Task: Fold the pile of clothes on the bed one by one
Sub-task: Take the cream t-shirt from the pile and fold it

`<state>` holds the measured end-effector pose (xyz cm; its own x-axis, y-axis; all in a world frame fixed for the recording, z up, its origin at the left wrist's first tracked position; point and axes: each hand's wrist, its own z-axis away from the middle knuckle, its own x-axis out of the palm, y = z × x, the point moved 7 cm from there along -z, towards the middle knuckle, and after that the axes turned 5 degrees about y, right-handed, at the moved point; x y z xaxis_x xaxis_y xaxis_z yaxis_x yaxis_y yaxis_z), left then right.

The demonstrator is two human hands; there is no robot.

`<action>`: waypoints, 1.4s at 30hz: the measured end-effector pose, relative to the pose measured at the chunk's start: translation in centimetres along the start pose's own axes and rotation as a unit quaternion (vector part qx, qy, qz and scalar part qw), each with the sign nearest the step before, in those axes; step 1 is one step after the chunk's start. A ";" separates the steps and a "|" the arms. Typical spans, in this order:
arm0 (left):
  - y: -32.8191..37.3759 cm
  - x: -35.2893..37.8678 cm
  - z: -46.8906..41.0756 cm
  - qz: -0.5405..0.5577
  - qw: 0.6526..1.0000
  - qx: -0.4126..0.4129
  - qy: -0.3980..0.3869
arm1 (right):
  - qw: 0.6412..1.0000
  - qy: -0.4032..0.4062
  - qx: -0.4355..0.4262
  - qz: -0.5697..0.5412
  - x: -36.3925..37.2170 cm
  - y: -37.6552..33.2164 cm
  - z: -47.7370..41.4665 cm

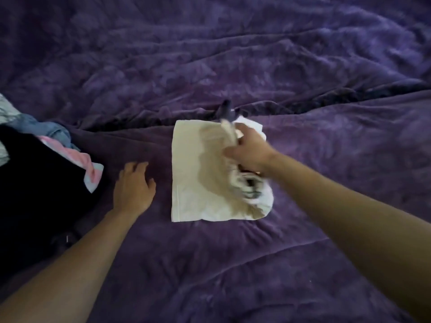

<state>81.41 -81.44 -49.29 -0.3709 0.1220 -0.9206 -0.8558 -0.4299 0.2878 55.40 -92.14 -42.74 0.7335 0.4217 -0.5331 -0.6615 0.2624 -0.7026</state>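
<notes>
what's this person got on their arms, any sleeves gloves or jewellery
Nothing worn shows. The left forearm and right forearm are bare to the frame edge, with no sleeves, cuffs, watch or bracelet. The left grip and right grip carry no gloves; no rings show, though the right one is blurred.

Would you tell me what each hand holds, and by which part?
The right hand grips the cream garment by its bunched right edge; the left hand holds nothing.
</notes>
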 end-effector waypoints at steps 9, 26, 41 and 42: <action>1.9 0.0 3.9 0.029 0.979 0.147 0.140 | 0.979 0.092 -0.044 0.175 3.8 4.4 -1.4; 6.5 6.6 4.8 -0.093 0.962 0.257 -0.020 | 0.922 0.031 -0.142 0.358 8.8 11.8 4.2; 25.3 -4.4 20.0 -0.103 0.899 0.405 -0.132 | 0.958 -0.063 -0.001 0.279 -10.9 12.8 23.7; 27.4 -4.6 20.9 -0.098 0.898 0.407 -0.135 | 0.961 -0.053 0.011 0.271 -13.0 13.4 24.8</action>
<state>52.10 -75.08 -31.59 -0.1648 0.3835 -0.9087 -0.8535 0.4063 0.3262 33.10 -72.52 -33.56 0.2616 0.5870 -0.7662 -0.9458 -0.0025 -0.3248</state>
